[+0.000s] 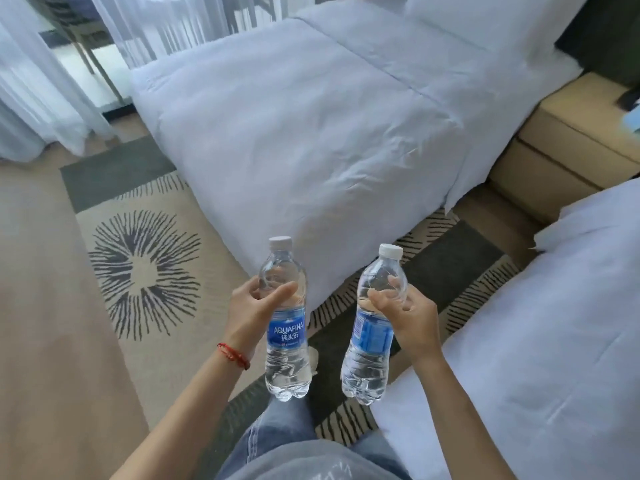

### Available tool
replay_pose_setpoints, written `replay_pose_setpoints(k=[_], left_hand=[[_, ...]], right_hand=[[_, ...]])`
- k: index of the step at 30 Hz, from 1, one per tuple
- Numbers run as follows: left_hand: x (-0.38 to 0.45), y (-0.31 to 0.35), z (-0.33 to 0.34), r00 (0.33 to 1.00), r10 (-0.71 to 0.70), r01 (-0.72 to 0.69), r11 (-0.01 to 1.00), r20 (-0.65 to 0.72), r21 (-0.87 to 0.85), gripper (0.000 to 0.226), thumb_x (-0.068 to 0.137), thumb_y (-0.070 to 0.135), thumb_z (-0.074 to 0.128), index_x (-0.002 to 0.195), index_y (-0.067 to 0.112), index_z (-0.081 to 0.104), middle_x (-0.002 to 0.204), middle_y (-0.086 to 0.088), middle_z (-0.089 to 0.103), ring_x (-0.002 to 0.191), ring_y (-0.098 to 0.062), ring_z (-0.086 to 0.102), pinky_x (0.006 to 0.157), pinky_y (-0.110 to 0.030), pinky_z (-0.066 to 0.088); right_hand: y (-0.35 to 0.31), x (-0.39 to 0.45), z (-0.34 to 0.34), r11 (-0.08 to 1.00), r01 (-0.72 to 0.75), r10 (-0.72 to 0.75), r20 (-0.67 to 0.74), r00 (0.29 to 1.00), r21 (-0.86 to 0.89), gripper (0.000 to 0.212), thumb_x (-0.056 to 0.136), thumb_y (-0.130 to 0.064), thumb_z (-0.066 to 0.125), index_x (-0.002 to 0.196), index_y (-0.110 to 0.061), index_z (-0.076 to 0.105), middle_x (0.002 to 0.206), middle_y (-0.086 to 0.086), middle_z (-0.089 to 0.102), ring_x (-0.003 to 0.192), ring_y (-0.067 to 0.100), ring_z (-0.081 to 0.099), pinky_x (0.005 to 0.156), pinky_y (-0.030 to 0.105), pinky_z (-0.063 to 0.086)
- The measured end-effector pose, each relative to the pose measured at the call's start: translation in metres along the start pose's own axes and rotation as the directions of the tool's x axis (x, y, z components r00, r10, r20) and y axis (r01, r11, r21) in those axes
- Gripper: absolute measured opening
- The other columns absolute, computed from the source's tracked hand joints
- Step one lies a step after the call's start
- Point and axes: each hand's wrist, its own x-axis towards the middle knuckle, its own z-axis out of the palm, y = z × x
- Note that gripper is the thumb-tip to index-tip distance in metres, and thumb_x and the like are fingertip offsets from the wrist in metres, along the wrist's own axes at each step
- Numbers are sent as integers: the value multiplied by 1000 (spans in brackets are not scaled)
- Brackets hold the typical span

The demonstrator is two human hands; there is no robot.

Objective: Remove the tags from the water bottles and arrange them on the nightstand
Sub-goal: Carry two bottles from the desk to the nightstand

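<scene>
I hold two clear water bottles upright in front of me, over the carpet. My left hand (249, 311) is wrapped around the upper half of the left bottle (286, 362), whose blue label (286, 336) faces me. My right hand (410, 317) grips the right bottle (369, 368) at its shoulder; that bottle tilts slightly right and its blue label (370, 336) shows its side. Both bottles have white caps. The tan nightstand (568, 133) stands far right, between the two beds.
A white bed (304, 133) fills the middle ahead. A second white bed (540, 323) lies close on my right. Patterned carpet (145, 271) runs between and to the left. Sheer curtains (41, 81) hang at the far left. Small dark items sit on the nightstand's top.
</scene>
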Motion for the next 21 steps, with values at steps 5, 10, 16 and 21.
replay_pose_setpoints(k=[5,10,16,21], left_hand=[[97,30,40,985,-5,-8,997,170,70,24,62,31,74,83,24,65,70,7,72,63,-7,69,50,-12,49],[175,61,96,925,37,-93,987,379,129,18,68,29,75,83,24,66,76,5,72,68,-11,69,55,-15,52],[230,79,177,828,33,-139,979,560,148,42,51,53,70,82,25,64,70,13,72,65,-10,69,52,-15,51],[262,80,253,776,26,-163,973,630,161,14,71,27,74,81,26,63,67,12,71,65,-7,69,52,-12,50]], right_hand=[[-12,61,-11,998,-56,53,-202,978,-8,31,60,-54,69,81,-33,61,73,-22,68,81,-8,65,55,12,51],[-23,105,-31,994,-109,86,-417,905,-30,30,63,-57,71,78,-34,58,80,-15,67,77,6,67,64,22,55],[-22,146,-77,983,-182,149,-567,810,-1,18,73,-39,74,82,-34,58,83,-15,67,79,5,66,60,13,52],[-15,191,-128,976,-214,185,-658,730,37,24,65,-50,66,80,-33,59,78,-17,65,75,-12,60,51,5,44]])
